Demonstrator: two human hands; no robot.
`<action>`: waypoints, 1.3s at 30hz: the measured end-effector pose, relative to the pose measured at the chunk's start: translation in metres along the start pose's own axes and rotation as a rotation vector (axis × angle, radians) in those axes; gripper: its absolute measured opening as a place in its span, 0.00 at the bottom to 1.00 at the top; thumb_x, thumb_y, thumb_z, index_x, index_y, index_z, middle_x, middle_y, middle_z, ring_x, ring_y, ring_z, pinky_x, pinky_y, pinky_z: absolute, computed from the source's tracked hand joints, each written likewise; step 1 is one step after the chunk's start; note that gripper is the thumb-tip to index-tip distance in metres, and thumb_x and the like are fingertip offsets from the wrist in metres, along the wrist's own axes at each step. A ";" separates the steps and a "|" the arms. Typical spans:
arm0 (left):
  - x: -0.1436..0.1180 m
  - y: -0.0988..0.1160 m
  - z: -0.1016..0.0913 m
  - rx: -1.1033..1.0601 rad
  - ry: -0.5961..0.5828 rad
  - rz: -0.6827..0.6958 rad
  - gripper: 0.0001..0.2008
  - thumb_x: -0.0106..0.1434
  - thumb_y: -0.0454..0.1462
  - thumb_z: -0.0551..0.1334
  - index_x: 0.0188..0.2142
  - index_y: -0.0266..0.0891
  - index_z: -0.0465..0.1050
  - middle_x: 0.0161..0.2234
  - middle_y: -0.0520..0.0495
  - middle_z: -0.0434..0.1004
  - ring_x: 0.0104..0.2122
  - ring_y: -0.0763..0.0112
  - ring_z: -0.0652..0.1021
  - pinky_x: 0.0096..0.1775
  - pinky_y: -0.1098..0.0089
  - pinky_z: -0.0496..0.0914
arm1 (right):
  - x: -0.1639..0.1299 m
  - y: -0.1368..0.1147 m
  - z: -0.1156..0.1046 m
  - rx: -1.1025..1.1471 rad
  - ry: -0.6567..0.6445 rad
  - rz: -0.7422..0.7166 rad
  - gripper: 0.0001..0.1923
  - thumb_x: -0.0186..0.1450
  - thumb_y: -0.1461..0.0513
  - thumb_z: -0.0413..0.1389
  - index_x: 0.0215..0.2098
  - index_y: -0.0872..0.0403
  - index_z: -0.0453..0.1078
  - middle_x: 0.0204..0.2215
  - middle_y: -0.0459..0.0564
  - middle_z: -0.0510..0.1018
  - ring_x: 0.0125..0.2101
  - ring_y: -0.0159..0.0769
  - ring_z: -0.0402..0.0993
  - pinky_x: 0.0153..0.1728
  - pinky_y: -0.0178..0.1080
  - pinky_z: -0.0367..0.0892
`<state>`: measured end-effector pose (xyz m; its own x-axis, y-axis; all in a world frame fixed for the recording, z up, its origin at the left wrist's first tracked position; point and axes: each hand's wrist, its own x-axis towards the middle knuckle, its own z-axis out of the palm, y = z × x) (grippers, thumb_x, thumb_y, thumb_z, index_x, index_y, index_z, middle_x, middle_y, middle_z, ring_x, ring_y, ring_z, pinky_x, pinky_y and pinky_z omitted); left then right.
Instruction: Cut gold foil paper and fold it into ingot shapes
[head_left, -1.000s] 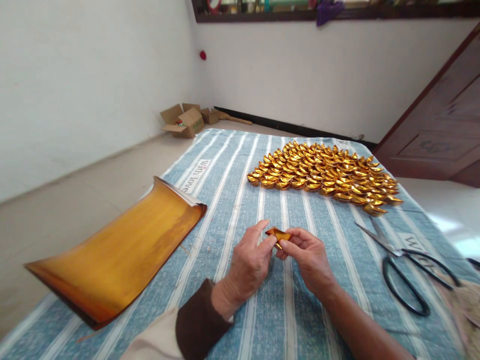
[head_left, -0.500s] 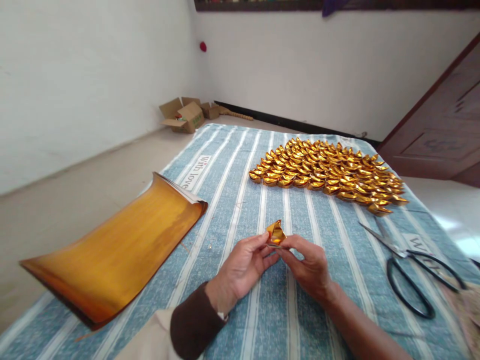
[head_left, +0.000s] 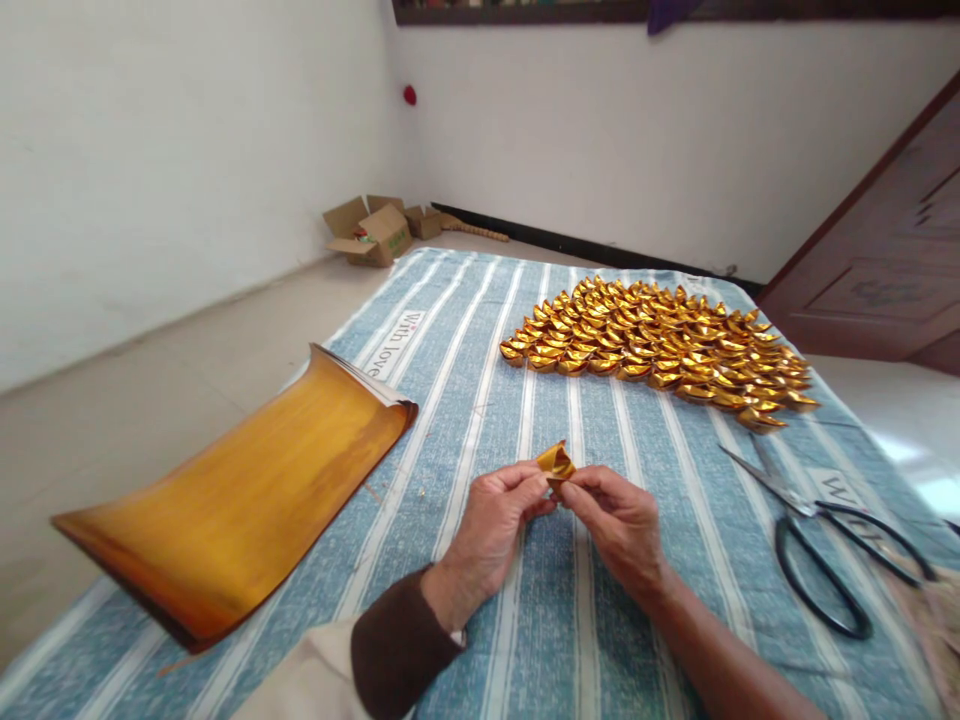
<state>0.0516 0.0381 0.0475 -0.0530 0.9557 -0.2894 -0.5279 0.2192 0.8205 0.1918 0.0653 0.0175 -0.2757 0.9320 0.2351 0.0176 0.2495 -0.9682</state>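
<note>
A small folded piece of gold foil paper [head_left: 556, 460] is pinched between my two hands over the cloth. My left hand [head_left: 495, 525] grips its left side with thumb and fingers closed. My right hand [head_left: 619, 520] pinches its lower right edge between thumb and forefinger. Beyond them, a large cluster of folded gold paper ingots [head_left: 652, 345] stands in packed rows. A stack of gold paper sheets [head_left: 247, 490] lies to the left, its edges curling. Scissors [head_left: 806, 510] with black handles lie spread to the right of my right hand.
A blue and white striped cloth [head_left: 457, 330] covers the table. Open cardboard boxes [head_left: 375, 235] stand on the floor by the wall. A reddish-brown door [head_left: 885, 250] is at the right. Small scraps lie near the gold sheets.
My left fingers have curled in and the thumb has shifted onto the front of the folded paper. The paper's opening looks narrower. The view has shifted slightly.
</note>
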 end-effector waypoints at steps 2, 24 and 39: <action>0.002 0.000 -0.002 -0.029 -0.004 -0.032 0.09 0.51 0.37 0.71 0.29 0.32 0.80 0.33 0.43 0.78 0.35 0.68 0.74 0.36 0.72 0.70 | 0.000 -0.002 0.000 -0.033 0.012 -0.026 0.05 0.63 0.61 0.58 0.30 0.52 0.74 0.28 0.45 0.78 0.30 0.32 0.74 0.33 0.34 0.68; 0.002 -0.001 -0.002 -0.093 0.054 -0.050 0.09 0.49 0.36 0.71 0.29 0.31 0.80 0.32 0.44 0.79 0.32 0.71 0.75 0.37 0.73 0.70 | -0.001 -0.001 0.009 0.041 0.080 0.128 0.09 0.63 0.56 0.58 0.30 0.53 0.72 0.26 0.46 0.77 0.27 0.33 0.74 0.32 0.37 0.69; 0.003 -0.004 0.002 0.000 0.058 0.010 0.07 0.50 0.35 0.70 0.26 0.31 0.79 0.26 0.47 0.76 0.28 0.74 0.73 0.35 0.73 0.67 | 0.006 -0.010 0.016 0.186 0.193 0.224 0.13 0.57 0.52 0.62 0.25 0.52 0.67 0.20 0.44 0.75 0.22 0.33 0.73 0.26 0.36 0.69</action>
<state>0.0550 0.0401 0.0448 -0.1071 0.9449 -0.3092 -0.5274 0.2097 0.8233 0.1749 0.0645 0.0278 -0.0975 0.9952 0.0092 -0.1231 -0.0029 -0.9924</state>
